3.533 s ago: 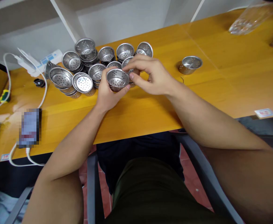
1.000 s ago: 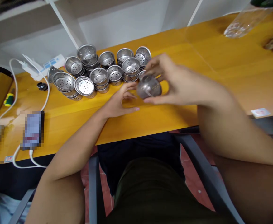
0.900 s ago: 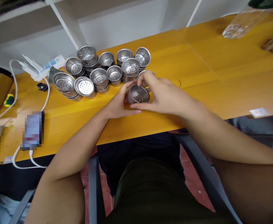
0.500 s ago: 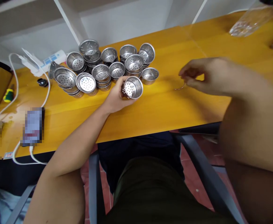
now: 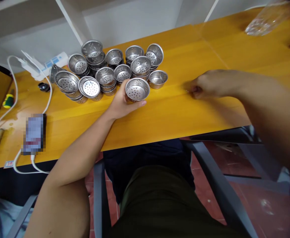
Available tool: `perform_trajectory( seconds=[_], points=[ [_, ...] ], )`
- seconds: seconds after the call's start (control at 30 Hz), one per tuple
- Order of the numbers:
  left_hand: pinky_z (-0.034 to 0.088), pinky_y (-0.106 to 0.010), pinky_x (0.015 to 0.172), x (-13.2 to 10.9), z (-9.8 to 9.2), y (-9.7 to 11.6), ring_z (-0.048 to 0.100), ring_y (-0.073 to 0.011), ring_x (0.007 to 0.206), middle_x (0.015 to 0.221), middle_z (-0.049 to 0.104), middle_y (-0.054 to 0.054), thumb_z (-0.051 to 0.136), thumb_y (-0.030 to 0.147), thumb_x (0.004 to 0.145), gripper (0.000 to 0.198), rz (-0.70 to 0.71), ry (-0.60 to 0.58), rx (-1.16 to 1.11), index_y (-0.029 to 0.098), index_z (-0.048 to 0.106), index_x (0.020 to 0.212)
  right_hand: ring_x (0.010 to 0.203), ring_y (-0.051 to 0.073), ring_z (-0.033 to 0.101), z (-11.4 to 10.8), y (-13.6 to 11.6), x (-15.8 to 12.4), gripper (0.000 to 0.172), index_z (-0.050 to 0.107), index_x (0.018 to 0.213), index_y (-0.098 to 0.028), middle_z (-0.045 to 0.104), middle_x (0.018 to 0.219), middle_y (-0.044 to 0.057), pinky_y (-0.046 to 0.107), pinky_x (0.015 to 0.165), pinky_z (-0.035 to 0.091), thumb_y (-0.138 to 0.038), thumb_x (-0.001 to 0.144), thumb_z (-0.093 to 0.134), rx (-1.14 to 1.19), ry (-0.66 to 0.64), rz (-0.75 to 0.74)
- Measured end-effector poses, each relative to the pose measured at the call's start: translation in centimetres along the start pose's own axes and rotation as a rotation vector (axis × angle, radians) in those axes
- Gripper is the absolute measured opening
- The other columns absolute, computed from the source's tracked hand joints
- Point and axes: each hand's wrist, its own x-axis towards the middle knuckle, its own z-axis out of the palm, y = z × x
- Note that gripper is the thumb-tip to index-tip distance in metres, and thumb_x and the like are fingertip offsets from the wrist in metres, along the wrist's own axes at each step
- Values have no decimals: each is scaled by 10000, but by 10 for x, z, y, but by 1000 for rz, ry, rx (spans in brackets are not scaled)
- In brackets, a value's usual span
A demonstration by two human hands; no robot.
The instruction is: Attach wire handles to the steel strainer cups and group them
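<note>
My left hand [image 5: 121, 105] is closed around the side of a perforated metal strainer cup [image 5: 137, 90], its open mouth facing up. Just behind it stand stacks of similar cups, among them a single low cup [image 5: 158, 79] to the right and a stack [image 5: 106, 78] to the left. Off to the right, my right hand [image 5: 203, 86] is pinched low over the table, smeared by motion. A faint thin wire [image 5: 186, 90] shows at its fingertips, mostly blurred.
The yellow table [image 5: 165, 114] runs along a shelf. To the left lie a phone [image 5: 34, 134] with white cables, a power strip [image 5: 52, 64] and a screwdriver [image 5: 9, 100]. A clear plastic bag [image 5: 265, 21] lies at the far right. Chair armrests flank my lap.
The cup in my left hand has tipped more upright and shifted slightly left. My right hand has dropped and turned, its fingers closing more tightly; the wire beneath it shows less.
</note>
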Motion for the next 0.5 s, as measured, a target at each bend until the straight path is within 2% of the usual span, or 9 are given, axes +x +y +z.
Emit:
perform_trajectory(
  seconds=[0.1, 0.27, 0.37, 0.5],
  points=[
    [649, -667, 1355, 0, 2, 2, 754, -437, 1602, 1642, 732, -140, 918, 1051, 852, 1119, 0, -2, -62, 329, 574, 1634, 780, 254, 614, -10, -14, 2, 209, 755, 879, -251, 783, 897, 90, 386, 741, 386, -203, 1021, 901, -166, -136, 6],
    [715, -636, 1286, 0, 5, 5, 775, -431, 1596, 1693, 719, -176, 935, 999, 879, 1139, -2, 12, -158, 324, 517, 1696, 831, 254, 627, -13, -21, -5, 221, 676, 943, -258, 788, 978, 86, 397, 761, 382, -186, 1085, 829, -129, -130, -17],
    [715, -649, 1295, 0, 4, 7, 765, -446, 1613, 1714, 706, -181, 953, 964, 888, 1137, 8, 23, -163, 326, 523, 1725, 831, 258, 624, -13, -17, -8, 273, 580, 902, -271, 783, 990, 102, 412, 780, 426, -211, 1089, 769, -54, -36, -57],
    [709, -668, 1314, -1, 4, 9, 790, -448, 1576, 1666, 738, -163, 981, 979, 856, 1163, 28, 33, -195, 329, 547, 1717, 826, 276, 662, -24, -22, -12, 156, 583, 975, -283, 780, 966, 106, 445, 858, 529, -219, 1027, 716, 190, 187, -40]
  ],
)
